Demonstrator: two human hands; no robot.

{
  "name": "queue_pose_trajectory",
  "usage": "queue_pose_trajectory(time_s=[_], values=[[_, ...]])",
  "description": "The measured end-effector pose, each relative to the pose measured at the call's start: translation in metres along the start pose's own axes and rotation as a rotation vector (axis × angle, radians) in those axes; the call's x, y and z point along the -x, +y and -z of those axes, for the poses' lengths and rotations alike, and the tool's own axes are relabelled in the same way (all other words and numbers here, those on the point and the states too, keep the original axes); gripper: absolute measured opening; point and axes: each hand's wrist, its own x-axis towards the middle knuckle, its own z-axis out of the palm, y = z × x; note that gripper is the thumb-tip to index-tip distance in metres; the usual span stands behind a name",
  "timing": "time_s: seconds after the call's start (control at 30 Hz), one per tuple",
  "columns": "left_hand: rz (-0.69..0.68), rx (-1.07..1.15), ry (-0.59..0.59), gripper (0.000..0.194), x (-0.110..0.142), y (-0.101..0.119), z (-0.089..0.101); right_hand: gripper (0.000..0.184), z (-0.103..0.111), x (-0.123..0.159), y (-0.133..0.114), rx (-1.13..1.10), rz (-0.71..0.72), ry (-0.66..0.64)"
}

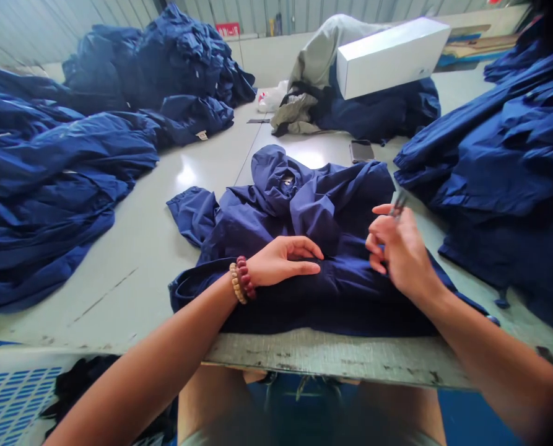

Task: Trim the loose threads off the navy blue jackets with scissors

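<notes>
A navy hooded jacket (345,210) lies bunched on the pale grey table (132,272), its hood (276,179) facing away from me. My left hand (283,263) rests on the jacket's middle with its fingers loosely curled, holding nothing, and two beaded bracelets (241,280) circle that wrist. Just above the jacket's right side, my right hand (397,248) pinches a small metal tool, perhaps thread snips (398,204). Its blades point away from me, and part of it is hidden by my fingers.
Heaps of navy garments (48,173) lie to the left, behind (155,62) and to the right (499,155). A white box (392,56) rests on a grey garment at the back. A phone (361,151) lies near the jacket. The table's worn front edge (332,356) runs across my lap.
</notes>
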Motion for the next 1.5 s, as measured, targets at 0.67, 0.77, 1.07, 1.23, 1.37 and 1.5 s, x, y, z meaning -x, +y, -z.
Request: queue_pose_trajectory(time_s=[0.67, 0.77, 1.07, 1.23, 1.37, 1.5], values=[[0.167, 0.431, -0.046, 0.045, 0.011, 0.014, -0.012, 0.018, 0.014, 0.020, -0.011, 0.657, 0.616, -0.519], [0.156, 0.450, -0.054, 0.045, 0.012, 0.014, -0.012, 0.017, 0.017, 0.017, -0.008, 0.674, 0.614, -0.582], [0.120, 0.446, -0.093, 0.041, 0.013, 0.016, -0.013, 0.019, 0.018, 0.012, -0.007, 0.705, 0.632, -0.596], [0.126, 0.440, -0.081, 0.042, 0.013, 0.018, -0.014, 0.019, 0.018, 0.013, -0.005, 0.701, 0.621, -0.589], [0.122, 0.454, -0.086, 0.040, 0.013, 0.019, -0.015, 0.019, 0.017, 0.013, -0.004, 0.698, 0.611, -0.580], [0.127, 0.456, -0.087, 0.041, 0.014, 0.019, -0.015, 0.020, 0.017, 0.013, -0.004, 0.684, 0.613, -0.596]])
